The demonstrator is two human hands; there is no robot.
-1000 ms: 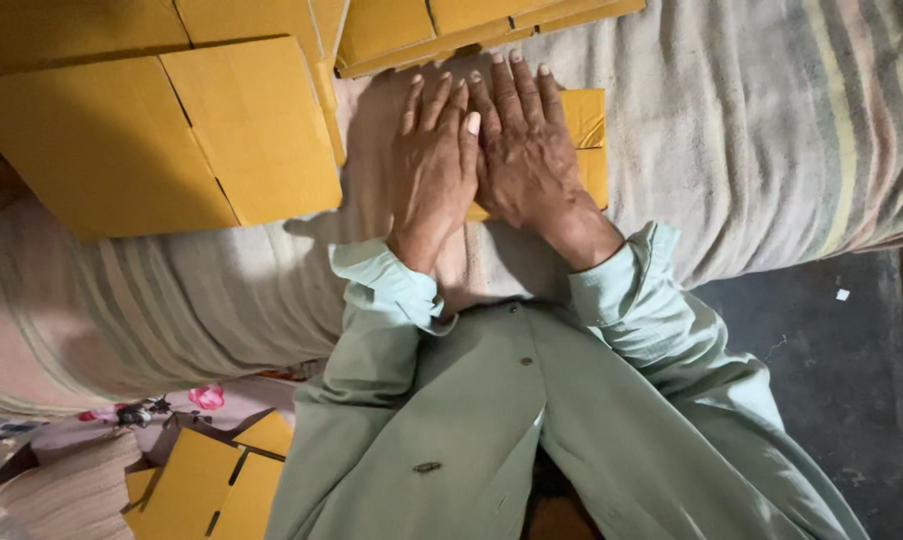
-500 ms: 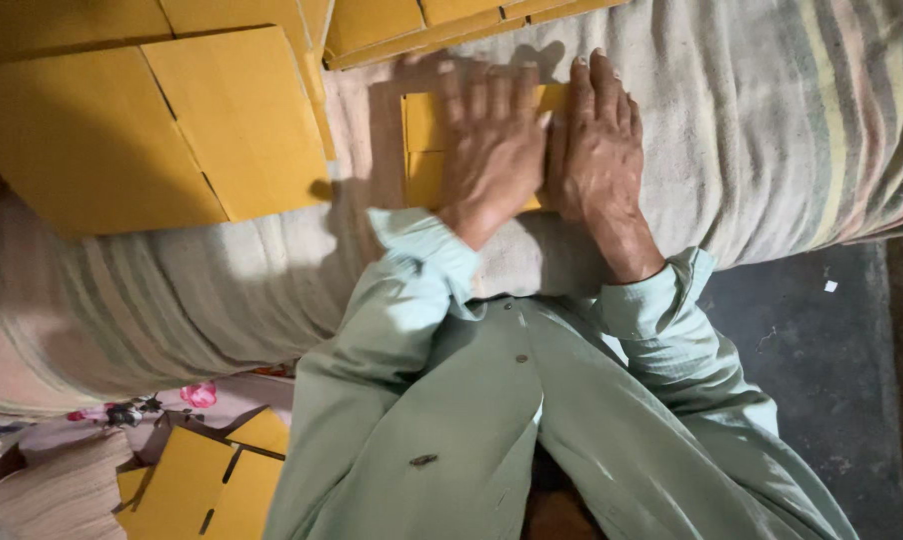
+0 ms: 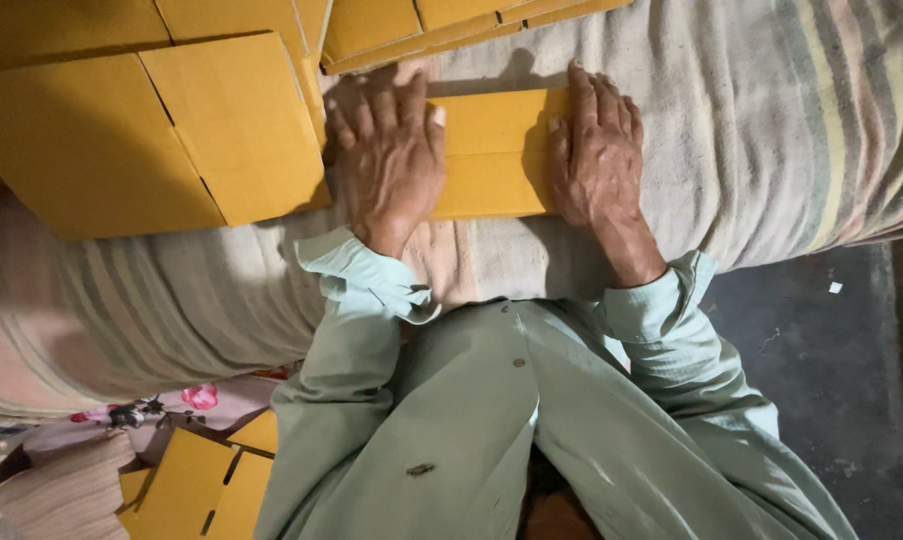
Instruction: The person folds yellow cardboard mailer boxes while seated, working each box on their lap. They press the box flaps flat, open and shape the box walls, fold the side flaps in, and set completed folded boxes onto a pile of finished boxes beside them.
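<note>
Hands flat and unclenched, my left hand and right hand press opposite ends of the folded yellow card, its length running between them on the striped cloth.

A single camera worn on the person's head looks almost straight down, from close range, over the pale green sleeves and lap onto a striped cloth. The left hand and right hand sit just above the middle of the frame on a yellow card sheet. With only this one view, no part of the scene is shared with another.
</note>
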